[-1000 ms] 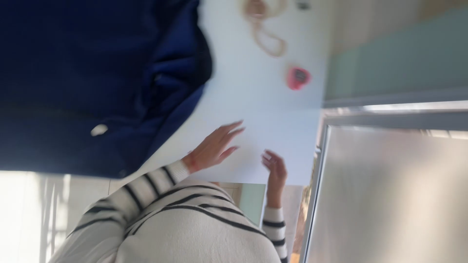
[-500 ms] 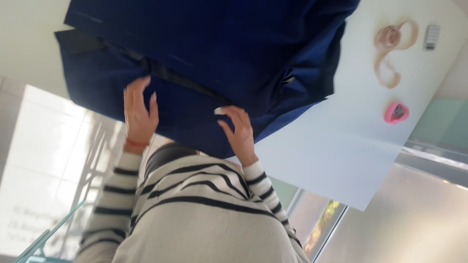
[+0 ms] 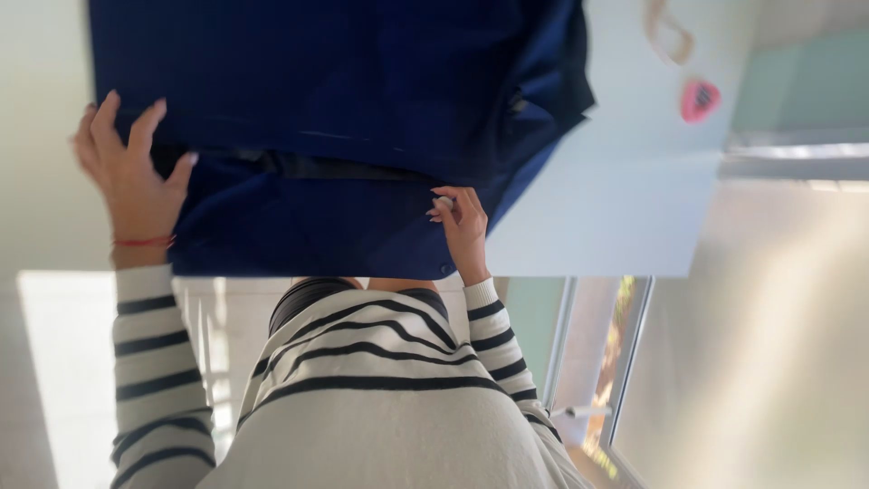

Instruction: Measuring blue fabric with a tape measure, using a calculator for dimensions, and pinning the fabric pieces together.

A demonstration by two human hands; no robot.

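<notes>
A dark navy garment (image 3: 344, 100) lies spread over a white table (image 3: 615, 208). My left hand (image 3: 131, 186), with a thin red thread at the wrist, grips the garment's left edge, fingers curled over the cloth. My right hand (image 3: 463, 226) pinches the garment's lower right part, next to a small button (image 3: 443, 268) at the hem. A darker band (image 3: 308, 166) runs across the cloth between my hands. Both sleeves are white with black stripes.
A pink triangular object (image 3: 699, 98) and a beige looped strip (image 3: 670, 36) lie on the table's far right part. A pale green wall (image 3: 801, 81) and a window frame (image 3: 625, 362) stand to the right. The floor below is brightly lit.
Both hands left the bare white table and took hold of the navy garment. My left hand then moved further left along the cloth, and the garment now lies flatter.
</notes>
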